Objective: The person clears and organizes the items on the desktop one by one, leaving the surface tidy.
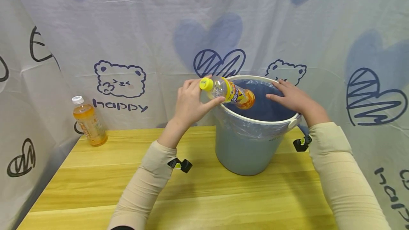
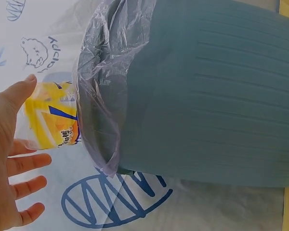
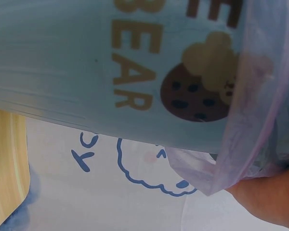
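A plastic drink bottle (image 1: 233, 93) with a yellow cap and a yellow-orange label tilts over the mouth of a grey-blue trash bin (image 1: 246, 152), its base inside the rim. My left hand (image 1: 191, 100) is at the bottle's cap end. Its thumb lies along the bottle, and in the left wrist view its other fingers (image 2: 29, 186) are spread and fairly straight. On the bin's right side, my right hand (image 1: 295, 98) holds the rim, thumb inside and fingers over the edge. A thin clear bag (image 3: 260, 120) lines the bin and hangs over its rim.
A second bottle (image 1: 89, 121), orange with a white cap, stands at the left back of the wooden table (image 1: 127, 173). Behind and beside the table hangs a white cloth (image 1: 153, 38) with blue hearts and bear drawings. Each wrist carries a small black camera.
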`<state>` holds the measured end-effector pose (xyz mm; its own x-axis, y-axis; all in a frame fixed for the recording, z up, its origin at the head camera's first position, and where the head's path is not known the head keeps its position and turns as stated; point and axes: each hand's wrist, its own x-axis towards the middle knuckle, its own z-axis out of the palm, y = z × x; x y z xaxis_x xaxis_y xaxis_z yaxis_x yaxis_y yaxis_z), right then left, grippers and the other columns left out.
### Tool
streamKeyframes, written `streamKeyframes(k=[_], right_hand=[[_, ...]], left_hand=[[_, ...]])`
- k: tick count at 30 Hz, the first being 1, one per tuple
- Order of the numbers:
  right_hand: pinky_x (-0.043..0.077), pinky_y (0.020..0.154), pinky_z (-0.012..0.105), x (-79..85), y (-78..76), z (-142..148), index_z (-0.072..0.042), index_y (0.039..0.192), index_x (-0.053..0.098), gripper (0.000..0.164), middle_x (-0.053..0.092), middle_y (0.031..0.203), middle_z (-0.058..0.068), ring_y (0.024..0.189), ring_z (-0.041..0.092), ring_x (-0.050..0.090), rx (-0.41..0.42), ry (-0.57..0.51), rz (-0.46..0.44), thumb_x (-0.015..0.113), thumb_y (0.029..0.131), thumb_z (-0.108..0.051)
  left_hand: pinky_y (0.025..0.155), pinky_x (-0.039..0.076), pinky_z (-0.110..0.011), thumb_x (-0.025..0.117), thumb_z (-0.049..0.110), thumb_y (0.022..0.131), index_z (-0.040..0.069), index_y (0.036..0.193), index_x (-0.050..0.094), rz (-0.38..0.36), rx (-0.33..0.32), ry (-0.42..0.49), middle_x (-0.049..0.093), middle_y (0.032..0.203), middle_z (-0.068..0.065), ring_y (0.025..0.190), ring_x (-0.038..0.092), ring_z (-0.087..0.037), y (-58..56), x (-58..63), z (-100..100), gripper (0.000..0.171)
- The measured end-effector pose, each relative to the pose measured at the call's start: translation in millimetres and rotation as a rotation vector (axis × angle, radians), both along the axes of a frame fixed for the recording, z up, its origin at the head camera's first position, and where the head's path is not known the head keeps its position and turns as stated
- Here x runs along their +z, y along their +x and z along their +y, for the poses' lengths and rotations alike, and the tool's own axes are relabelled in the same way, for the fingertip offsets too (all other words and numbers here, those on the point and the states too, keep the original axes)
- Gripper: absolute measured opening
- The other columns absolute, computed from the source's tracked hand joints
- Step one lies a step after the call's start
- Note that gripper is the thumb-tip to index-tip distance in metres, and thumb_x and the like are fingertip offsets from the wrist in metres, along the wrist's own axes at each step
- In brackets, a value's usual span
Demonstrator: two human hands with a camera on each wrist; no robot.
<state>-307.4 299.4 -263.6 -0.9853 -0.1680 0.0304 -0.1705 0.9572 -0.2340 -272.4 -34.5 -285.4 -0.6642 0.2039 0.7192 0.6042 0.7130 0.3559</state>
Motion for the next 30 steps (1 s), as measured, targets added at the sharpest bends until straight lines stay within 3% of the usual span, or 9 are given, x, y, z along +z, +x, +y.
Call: streamKeyframes(k=[12, 22, 30], right_hand=[[0.009, 0.112, 0.071, -1.5, -1.6, 1.6, -0.012, 0.157, 0.013, 0.085, 0.005, 0.162, 0.025, 0.148, 0.048, 0.003, 0.003, 0.004, 0.006, 0.041, 0.095, -0.063], [0.009, 0.113, 0.07, -0.3, -1.0, 1.8, -0.009, 0.156, 0.014, 0.086, 0.005, 0.161, 0.026, 0.148, 0.049, 0.003, 0.004, 0.009, 0.006, 0.039, 0.096, -0.064], [0.009, 0.113, 0.07, 0.1, -0.2, 1.2, -0.01, 0.157, 0.013, 0.084, 0.005, 0.162, 0.025, 0.148, 0.049, 0.003, 0.009, 0.011, 0.007, 0.041, 0.096, -0.061]], left_hand=[[0.098, 0.039, -0.052, 0.069, 0.06, 0.08, 0.021, 0.143, 0.048, -0.02, 0.02, -0.082, 0.059, 0.136, -0.006, 0.123, 0.048, -0.028, 2.7, -7.4, -1.0, 0.077], [0.097, 0.04, -0.053, 0.069, 0.06, 0.08, 0.022, 0.138, 0.054, 0.008, 0.035, -0.086, 0.06, 0.134, -0.003, 0.121, 0.05, -0.027, 4.2, -25.6, -12.0, 0.071], [0.096, 0.04, -0.052, 0.071, 0.057, 0.079, 0.019, 0.134, 0.058, 0.026, 0.037, -0.086, 0.062, 0.13, -0.004, 0.12, 0.051, -0.028, 11.6, -37.8, -24.4, 0.068]])
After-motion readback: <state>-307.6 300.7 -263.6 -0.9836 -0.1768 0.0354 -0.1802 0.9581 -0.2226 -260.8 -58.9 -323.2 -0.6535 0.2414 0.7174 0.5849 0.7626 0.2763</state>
